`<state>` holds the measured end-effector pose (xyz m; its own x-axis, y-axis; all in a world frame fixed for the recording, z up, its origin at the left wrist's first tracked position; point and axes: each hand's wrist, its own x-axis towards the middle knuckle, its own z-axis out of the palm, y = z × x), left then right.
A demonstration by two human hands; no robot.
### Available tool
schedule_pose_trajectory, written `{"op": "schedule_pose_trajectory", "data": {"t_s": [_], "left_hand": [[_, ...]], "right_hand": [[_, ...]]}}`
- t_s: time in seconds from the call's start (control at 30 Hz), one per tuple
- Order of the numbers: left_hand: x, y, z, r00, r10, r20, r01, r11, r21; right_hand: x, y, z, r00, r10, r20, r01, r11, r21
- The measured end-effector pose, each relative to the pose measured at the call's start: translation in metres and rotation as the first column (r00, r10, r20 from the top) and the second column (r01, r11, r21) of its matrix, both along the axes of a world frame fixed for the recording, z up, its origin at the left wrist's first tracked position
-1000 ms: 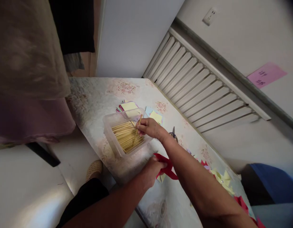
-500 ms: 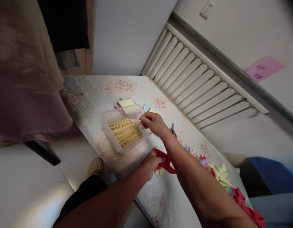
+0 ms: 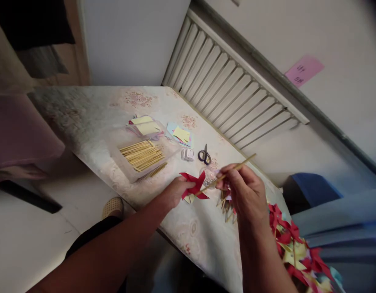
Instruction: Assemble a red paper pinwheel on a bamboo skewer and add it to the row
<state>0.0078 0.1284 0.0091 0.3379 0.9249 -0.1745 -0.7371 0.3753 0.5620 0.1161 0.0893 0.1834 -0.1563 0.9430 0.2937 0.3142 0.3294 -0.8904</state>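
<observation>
Between the fingers of my left hand point(image 3: 175, 191) is a red paper pinwheel point(image 3: 194, 185) with its blades spread. My right hand point(image 3: 244, 187) pinches a thin wooden stick point(image 3: 245, 161) that slants down to the left. The stick's lower end reaches the pinwheel's edge; I cannot tell whether they touch. A piece of pale yellow paper point(image 3: 189, 199) shows just under the pinwheel. To the left stands a clear plastic box point(image 3: 127, 169) holding many wooden sticks point(image 3: 142, 155).
Dark-handled scissors point(image 3: 204, 156) lie beyond my hands, near a small clear box point(image 3: 187, 154). Stacks of coloured paper point(image 3: 145, 125) sit behind the stick box. Many finished pinwheels point(image 3: 293, 240) are heaped at the right. A radiator point(image 3: 230, 81) runs along the wall.
My right hand has left the box with a stick and moved right, beside the pinwheel. The red pinwheel has turned so its blades show. The view has shifted right.
</observation>
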Motion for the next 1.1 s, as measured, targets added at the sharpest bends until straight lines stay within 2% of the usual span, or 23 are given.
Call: {"op": "schedule_pose_trajectory", "data": {"t_s": [0.1, 0.2, 0.27, 0.4, 0.5, 0.57, 0.63, 0.73, 0.8, 0.97, 1.1], "left_hand": [[-0.003, 0.001, 0.000, 0.999, 0.026, -0.043, -0.028, 0.999, -0.044], [-0.005, 0.003, 0.002, 0.998, 0.021, -0.061, -0.026, 0.997, -0.073], [-0.006, 0.004, 0.003, 0.998, 0.015, -0.065, -0.020, 0.997, -0.078], [-0.006, 0.002, 0.003, 0.997, 0.003, -0.076, -0.007, 0.998, -0.060], [-0.005, 0.000, 0.002, 0.997, -0.004, -0.082, 0.000, 0.999, -0.040], [-0.005, -0.001, 0.002, 0.997, -0.006, -0.082, 0.003, 0.999, -0.040], [-0.005, -0.001, 0.003, 0.998, -0.003, -0.068, 0.000, 0.998, -0.055], [-0.007, -0.002, 0.006, 0.999, -0.003, -0.050, -0.001, 0.997, -0.076], [-0.009, -0.003, 0.010, 0.999, -0.006, -0.051, 0.002, 0.997, -0.075], [-0.015, -0.012, 0.019, 0.999, -0.050, -0.017, 0.050, 0.999, 0.006], [-0.025, -0.025, 0.024, 0.986, -0.160, 0.038, 0.152, 0.976, 0.154]], "right_hand": [[0.040, -0.025, -0.028, 0.982, -0.161, -0.099, 0.156, 0.986, -0.063], [0.066, -0.042, -0.069, 0.934, -0.345, -0.097, 0.322, 0.926, -0.199], [0.075, -0.049, -0.099, 0.902, -0.423, -0.085, 0.380, 0.872, -0.308], [0.081, -0.049, -0.150, 0.879, -0.476, 0.003, 0.423, 0.779, -0.463], [0.083, -0.040, -0.173, 0.872, -0.489, 0.034, 0.440, 0.751, -0.493], [0.084, -0.033, -0.181, 0.870, -0.490, 0.053, 0.451, 0.749, -0.485], [0.085, -0.028, -0.185, 0.845, -0.521, 0.116, 0.516, 0.741, -0.430], [0.087, -0.023, -0.188, 0.741, -0.620, 0.259, 0.671, 0.707, -0.225], [0.087, -0.023, -0.188, 0.698, -0.644, 0.313, 0.695, 0.714, -0.082], [0.078, -0.021, -0.183, 0.799, -0.523, 0.296, 0.521, 0.849, 0.091], [0.070, -0.007, -0.170, 0.851, -0.451, 0.269, 0.417, 0.892, 0.176]]}}
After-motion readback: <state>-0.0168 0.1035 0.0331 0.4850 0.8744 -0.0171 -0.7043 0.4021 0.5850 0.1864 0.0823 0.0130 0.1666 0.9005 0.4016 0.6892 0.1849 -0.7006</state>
